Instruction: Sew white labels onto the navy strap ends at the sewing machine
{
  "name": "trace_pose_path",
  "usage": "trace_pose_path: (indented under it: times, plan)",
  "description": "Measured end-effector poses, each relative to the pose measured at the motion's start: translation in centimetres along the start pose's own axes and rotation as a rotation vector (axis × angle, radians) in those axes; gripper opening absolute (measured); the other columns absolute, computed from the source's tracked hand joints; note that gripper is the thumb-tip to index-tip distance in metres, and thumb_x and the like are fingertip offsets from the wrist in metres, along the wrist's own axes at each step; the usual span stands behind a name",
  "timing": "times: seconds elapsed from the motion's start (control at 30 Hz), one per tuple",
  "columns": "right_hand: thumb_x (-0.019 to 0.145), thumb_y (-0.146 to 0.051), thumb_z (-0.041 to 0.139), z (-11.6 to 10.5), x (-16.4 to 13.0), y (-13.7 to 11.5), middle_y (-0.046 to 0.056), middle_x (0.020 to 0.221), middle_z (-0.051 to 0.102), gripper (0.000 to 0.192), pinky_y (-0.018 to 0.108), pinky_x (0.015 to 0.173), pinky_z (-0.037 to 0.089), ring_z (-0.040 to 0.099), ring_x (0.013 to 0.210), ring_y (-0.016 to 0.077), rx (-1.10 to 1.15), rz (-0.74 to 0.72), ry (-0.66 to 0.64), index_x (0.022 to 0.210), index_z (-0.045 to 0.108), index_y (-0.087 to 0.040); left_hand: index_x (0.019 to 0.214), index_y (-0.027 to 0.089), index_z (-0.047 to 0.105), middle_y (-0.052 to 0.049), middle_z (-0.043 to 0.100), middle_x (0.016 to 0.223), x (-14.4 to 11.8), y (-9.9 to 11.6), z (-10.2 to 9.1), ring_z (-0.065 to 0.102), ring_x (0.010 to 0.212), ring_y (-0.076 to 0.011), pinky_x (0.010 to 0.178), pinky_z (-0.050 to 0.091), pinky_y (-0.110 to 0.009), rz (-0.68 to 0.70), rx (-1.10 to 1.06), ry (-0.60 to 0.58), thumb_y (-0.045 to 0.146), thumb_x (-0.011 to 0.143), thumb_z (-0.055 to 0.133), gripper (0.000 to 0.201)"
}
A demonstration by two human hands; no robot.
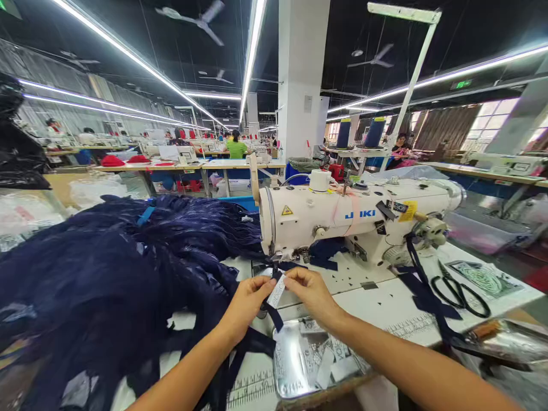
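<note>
Two bare hands meet in front of the sewing machine, both pinching one small white label against a dark navy strap. Left hand grips the label's lower left edge, thumb and forefinger pressed together. Right hand pinches the upper right end, fingers curled. Label sits between the two hands, tilted; print on it too small to read. Strap runs down from the label toward the wrists. Left of the left hand: big heap of navy fabric. Just below the right wrist: shiny metal tray holding more white labels, probably the same kind. Well right of the right hand: black scissors flat on the white table. Needle area just beyond the fingertips, detail unclear.
</note>
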State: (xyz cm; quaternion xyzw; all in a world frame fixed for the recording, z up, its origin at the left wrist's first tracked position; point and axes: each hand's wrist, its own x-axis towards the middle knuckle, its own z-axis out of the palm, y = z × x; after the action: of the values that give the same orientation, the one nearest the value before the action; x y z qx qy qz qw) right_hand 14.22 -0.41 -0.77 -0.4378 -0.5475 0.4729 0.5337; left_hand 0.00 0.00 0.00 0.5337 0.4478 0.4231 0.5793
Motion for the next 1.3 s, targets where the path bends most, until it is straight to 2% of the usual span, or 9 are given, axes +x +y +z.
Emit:
trace_pose_path:
  times: [0.23,0.4,0.5,0.67,1.0,1.1,1.17,1.23,1.3]
  plan:
    - [0.061,-0.032,0.055,0.6,0.5,0.2,-0.004,0.051,0.045,0.017,0.025,0.055,0.031,0.038,0.053,0.0101,-0.061,-0.038,0.067,0.052,0.050,-0.018,0.060,0.013,0.063,0.003,0.050,0.051,-0.4,0.4,0.8,0.042,0.051,-0.0094,0.048,0.030,-0.020,0.023,0.067,0.074,0.047,0.051,0.069,0.035]
    - [0.064,-0.037,0.055,0.1,0.3,-0.2,-0.003,0.059,0.053,0.020,0.027,0.063,0.037,0.047,0.057,0.0114,0.052,-0.013,0.068,0.062,0.055,-0.017,0.062,0.014,0.064,0.003,0.049,0.052,-0.3,0.1,0.5,0.041,0.050,-0.0084,0.045,0.026,-0.019,-0.040,0.022,0.080,0.044,0.054,0.068,0.032]
    - [0.065,-0.039,0.056,-0.4,0.6,-0.5,-0.002,0.063,0.054,0.022,0.027,0.066,0.037,0.047,0.059,0.0107,0.088,0.008,0.026,0.063,0.057,-0.017,0.060,0.014,0.062,0.003,0.047,0.052,-0.2,0.0,0.4,0.039,0.048,-0.0076,0.043,0.025,-0.018,-0.063,0.008,0.082,0.043,0.053,0.068,0.031]
    - [0.059,-0.031,0.062,-0.7,0.9,-0.6,-0.006,0.051,0.046,0.016,0.024,0.055,0.032,0.039,0.052,0.0086,0.042,0.086,-0.083,0.055,0.055,-0.017,0.058,0.013,0.060,0.004,0.046,0.051,-0.2,0.1,0.4,0.038,0.049,-0.0076,0.046,0.028,-0.019,-0.044,0.038,0.056,0.041,0.054,0.068,0.029]
    - [0.065,-0.028,0.057,-0.7,0.9,0.5,-0.006,0.052,0.045,0.014,0.022,0.055,0.033,0.041,0.052,0.0084,-0.030,0.038,-0.106,0.058,0.051,-0.017,0.063,0.014,0.065,0.002,0.055,0.057,0.1,0.1,0.2,0.044,0.053,-0.0094,0.052,0.034,-0.020,-0.044,0.064,-0.001,0.038,0.054,0.069,0.027]
    - [0.071,-0.025,0.055,-3.0,1.0,0.6,-0.003,0.062,0.054,0.009,0.023,0.060,0.037,0.049,0.061,0.0109,-0.280,-0.046,-0.223,0.067,0.056,-0.017,0.061,0.014,0.063,0.003,0.053,0.053,0.1,0.3,-0.2,0.043,0.049,-0.0089,0.050,0.034,-0.020,-0.057,0.136,-0.049,0.039,0.056,0.068,0.026]
    - [0.074,-0.021,0.055,-5.7,1.5,0.3,0.001,0.073,0.059,0.006,0.024,0.065,0.038,0.053,0.071,0.0137,-0.652,-0.151,-0.231,0.073,0.058,-0.016,0.057,0.014,0.060,0.004,0.049,0.048,0.3,0.8,-0.7,0.042,0.046,-0.0087,0.046,0.033,-0.020,-0.002,0.295,-0.082,0.039,0.060,0.063,0.025]
    - [0.076,-0.017,0.053,-8.5,2.2,0.1,0.004,0.081,0.060,0.006,0.026,0.069,0.038,0.054,0.079,0.0166,-1.135,-0.243,-0.153,0.077,0.059,-0.016,0.057,0.015,0.058,0.003,0.050,0.050,0.6,1.5,-1.0,0.044,0.047,-0.0102,0.047,0.034,-0.021,0.208,0.588,-0.090,0.033,0.068,0.056,0.021]
    - [0.077,-0.014,0.052,-10.8,3.1,0.1,0.006,0.083,0.062,0.009,0.028,0.070,0.038,0.055,0.083,0.0193,-1.497,-0.264,-0.103,0.079,0.060,-0.015,0.061,0.016,0.058,0.000,0.054,0.059,1.3,1.9,-1.0,0.049,0.054,-0.0127,0.053,0.037,-0.024,0.556,0.976,-0.047,0.021,0.075,0.047,0.018]
